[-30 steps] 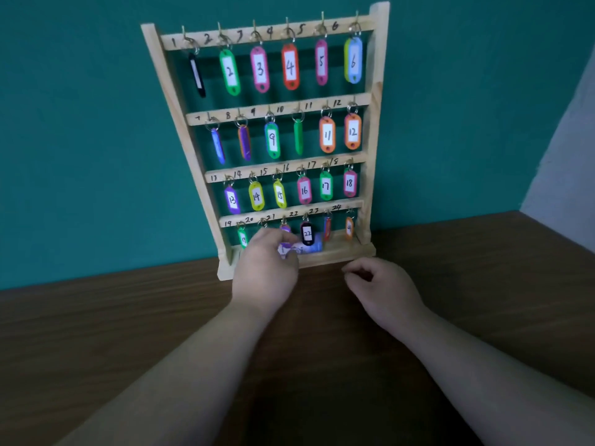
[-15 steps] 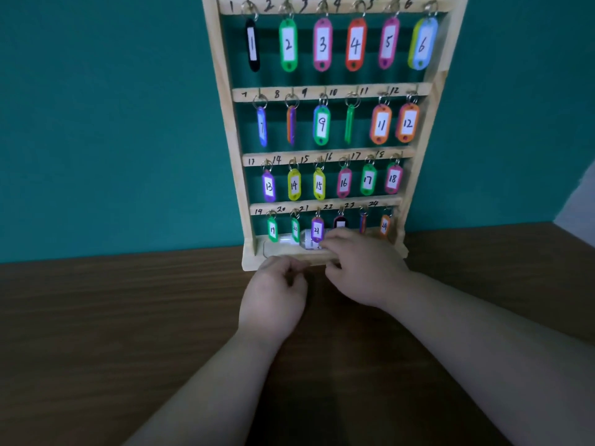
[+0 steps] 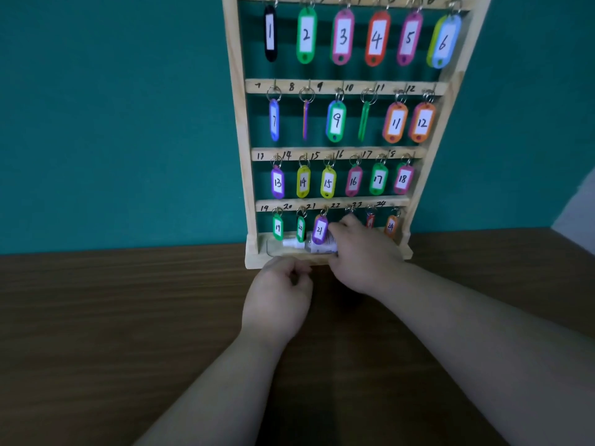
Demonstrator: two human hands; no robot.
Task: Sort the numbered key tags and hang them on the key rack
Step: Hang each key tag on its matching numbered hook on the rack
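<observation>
The wooden key rack (image 3: 239,156) stands on the table against the wall, with coloured numbered tags hanging in four rows. In the bottom row, tag 19 (image 3: 277,227), tag 20 (image 3: 301,228), tag 21 (image 3: 319,230) and tag 24 (image 3: 390,226) show. My right hand (image 3: 363,255) reaches into that row and hides the spot under hook 22. Its fingers curl over the right end of a small clear bottle (image 3: 322,249) lying in the rack's base. My left hand (image 3: 278,297) rests on the table just before the base, fingers curled, nothing seen in it.
The dark wooden table (image 3: 112,317) stretches to both sides and toward me. A teal wall (image 3: 112,123) rises directly behind the rack. A pale wall patch (image 3: 579,201) shows at the far right.
My left hand drew back from the rack's base to the table. My right hand moved from the table up into the bottom row, now covering tag 22. The view shifted closer.
</observation>
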